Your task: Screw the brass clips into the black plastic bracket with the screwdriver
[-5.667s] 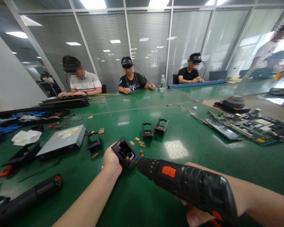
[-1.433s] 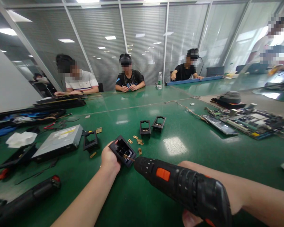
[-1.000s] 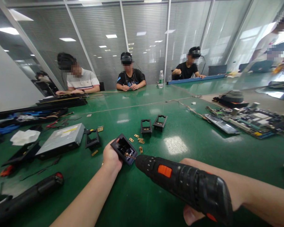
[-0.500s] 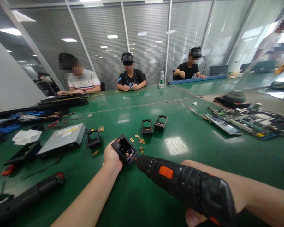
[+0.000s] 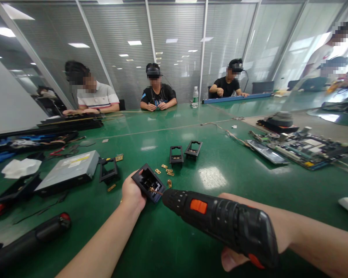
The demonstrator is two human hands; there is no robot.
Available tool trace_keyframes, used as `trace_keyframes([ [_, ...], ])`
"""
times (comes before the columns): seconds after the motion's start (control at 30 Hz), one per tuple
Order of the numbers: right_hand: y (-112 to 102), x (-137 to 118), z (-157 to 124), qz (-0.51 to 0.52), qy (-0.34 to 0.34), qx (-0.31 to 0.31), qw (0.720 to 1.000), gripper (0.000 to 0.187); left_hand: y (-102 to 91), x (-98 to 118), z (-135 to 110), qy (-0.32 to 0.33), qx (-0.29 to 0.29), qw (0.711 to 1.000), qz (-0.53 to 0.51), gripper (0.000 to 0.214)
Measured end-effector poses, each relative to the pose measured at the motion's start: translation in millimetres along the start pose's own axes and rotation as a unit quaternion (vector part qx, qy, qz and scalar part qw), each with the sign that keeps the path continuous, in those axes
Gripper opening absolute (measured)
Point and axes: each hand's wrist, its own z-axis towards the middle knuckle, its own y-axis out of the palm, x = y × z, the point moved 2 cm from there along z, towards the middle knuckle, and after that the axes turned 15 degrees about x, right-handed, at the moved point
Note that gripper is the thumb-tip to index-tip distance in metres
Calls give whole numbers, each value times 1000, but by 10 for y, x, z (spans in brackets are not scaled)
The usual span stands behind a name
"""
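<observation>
My left hand (image 5: 132, 193) grips a black plastic housing (image 5: 142, 178) from its left side, its open face tilted toward me. My right hand (image 5: 234, 258) is wrapped round the handle of a black power screwdriver (image 5: 217, 220) with an orange switch. Its thin bit (image 5: 159, 192) reaches into the housing, at a small brass-coloured part inside; whether the bit sits in a screw I cannot tell. Just beyond the housing lie several small brass plates (image 5: 164, 166). Two similar black frames (image 5: 176, 155) stand behind them, and another black frame (image 5: 109, 170) stands to the left.
At left are a silver disc drive (image 5: 71, 172), a crumpled white tissue (image 5: 21, 168) and a black cylindrical-handled tool (image 5: 31, 239). A circuit board (image 5: 313, 146) and a flat metallic panel (image 5: 266, 151) lie at right. Several people sit across the green table (image 5: 150, 127), near a water bottle (image 5: 195, 97).
The whole view has shifted slightly, so things appear a little further left. Both hands keep their holds, and the bit stays inside the housing.
</observation>
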Motion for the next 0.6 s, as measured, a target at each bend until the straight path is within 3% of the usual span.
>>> trace_keyframes([
  [0.13, 29, -13, 39, 92, -5, 17, 996, 48, -13, -7, 16, 4, 0, 1000, 11, 4],
  [0.3, -26, 1, 41, 105, -12, -15, 994, 29, -6, -6, 4, 5, 6, 1000, 9, 3],
  [0.4, -63, 14, 34, 105, 32, -38, 993, 18, 13, -2, -19, -2, 9, 1000, 16, 4],
  [0.6, -130, 111, 27, 71, 113, 21, 991, 18, 31, 21, -33, -8, 13, 1000, 22, 3],
])
